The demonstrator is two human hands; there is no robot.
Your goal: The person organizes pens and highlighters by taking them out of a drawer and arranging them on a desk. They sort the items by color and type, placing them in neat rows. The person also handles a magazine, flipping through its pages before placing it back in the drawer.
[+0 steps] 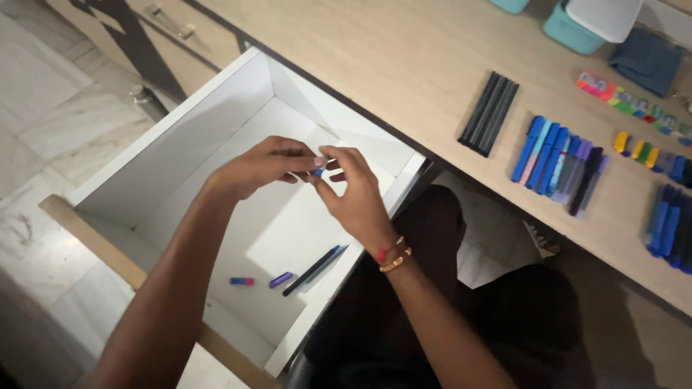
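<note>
Left hand (263,167): fingertips pinch a small blue item (318,173) above the open white drawer (216,122).
Right hand (355,194): pinches the same item.
Drawer floor: black pen (311,271), purple cap (280,279).
Desk (404,65): rows of blue markers (549,153).

Dim indoor light, soft shadows, slight blur

left hand (263,167), right hand (353,196), fingertips pinched together
</note>
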